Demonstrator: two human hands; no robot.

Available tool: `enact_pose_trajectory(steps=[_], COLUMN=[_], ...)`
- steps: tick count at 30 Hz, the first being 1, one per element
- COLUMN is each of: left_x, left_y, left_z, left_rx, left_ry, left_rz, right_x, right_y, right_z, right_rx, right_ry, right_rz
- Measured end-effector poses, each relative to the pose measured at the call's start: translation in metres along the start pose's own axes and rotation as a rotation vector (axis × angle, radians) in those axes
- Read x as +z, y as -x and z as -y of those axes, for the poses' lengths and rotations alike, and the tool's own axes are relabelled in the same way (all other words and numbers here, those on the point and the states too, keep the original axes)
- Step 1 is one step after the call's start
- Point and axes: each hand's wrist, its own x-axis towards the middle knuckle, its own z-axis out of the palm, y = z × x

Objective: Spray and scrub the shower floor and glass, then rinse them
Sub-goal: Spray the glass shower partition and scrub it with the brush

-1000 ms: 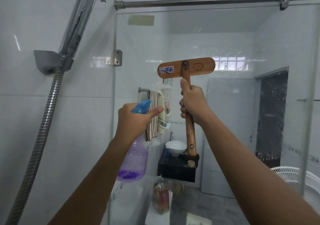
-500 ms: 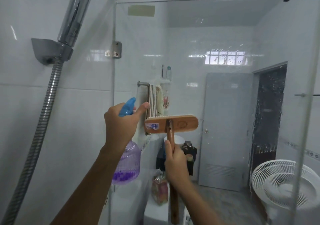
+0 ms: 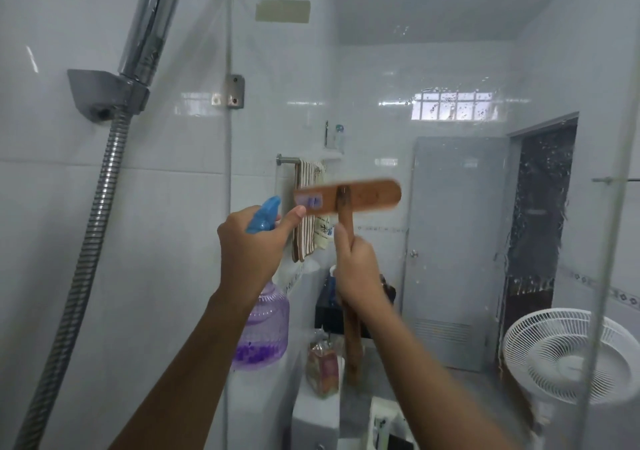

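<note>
Both hands clench: left grip (image 3: 254, 247) wraps the spray bottle (image 3: 261, 332), right grip (image 3: 358, 271) the wooden brush (image 3: 348, 196) handle.

The scrub brush (image 3: 347, 197) is brown wood with a soft sheen, and its back above the right hand (image 3: 356, 269) carries a glossy sticker; below that grip the handle looks darker and duller. Under the left hand (image 3: 252, 252) the spray bottle (image 3: 265, 325) is translucent purple plastic, ribbed at the shoulder, and above the fingers its trigger head (image 3: 265, 214) is shiny blue plastic. Beyond both grips the shower glass (image 3: 450, 51) is smooth, clear and droplet-spotted. Left of the bottle grip, the shower hose (image 3: 86, 242) is ribbed polished metal against glossy white wall tiles (image 3: 156, 311). The striped towel (image 3: 304, 235) is matt cloth
</note>
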Motion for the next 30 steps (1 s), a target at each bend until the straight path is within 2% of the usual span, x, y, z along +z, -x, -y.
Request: enact_pose_trajectory(steps=[2, 4, 7, 10, 12, 16, 19, 21, 24, 28, 30], left_x=[-0.002, -0.002, 0.002, 0.009, 0.012, 0.019, 0.025, 0.032, 0.046, 0.059, 0.065], left_y=[0.003, 0.005, 0.005, 0.008, 0.009, 0.015, 0.019, 0.022, 0.028, 0.037, 0.04], left_z=[0.003, 0.004, 0.002, -0.006, -0.01, -0.016, -0.017, -0.021, -0.031, -0.04, -0.041], left_rx=[-0.001, -0.012, -0.006, -0.01, -0.009, 0.011, -0.004, -0.016, -0.035, -0.081, -0.101], left_ry=[0.005, 0.005, 0.012, 0.034, 0.046, 0.062, 0.065, 0.087, 0.127, 0.156, 0.157], left_rz=[-0.003, 0.0, 0.015, 0.014, 0.017, 0.039, 0.049, 0.077, 0.117, 0.134, 0.143], right_x=[-0.001, -0.008, -0.026, -0.049, -0.059, -0.055, -0.054, -0.061, -0.087, -0.136, -0.151], right_y=[0.039, 0.045, 0.005, -0.037, -0.044, 0.011, 0.063, 0.066, 0.028, -0.032, -0.041], right_z=[-0.029, -0.028, 0.016, 0.072, 0.081, 0.005, -0.063, -0.071, -0.025, 0.057, 0.065], right_rx=[0.068, 0.064, 0.012, 0.036, 0.046, 0.043, 0.15, 0.16, 0.097, 0.109, 0.116], right_ry=[-0.004, -0.018, -0.003, -0.125, -0.194, -0.017, -0.012, 0.034, 0.045, -0.143, -0.177], right_rz=[0.04, 0.06, 0.008, -0.02, -0.021, -0.031, -0.007, -0.007, -0.057, -0.106, -0.099])
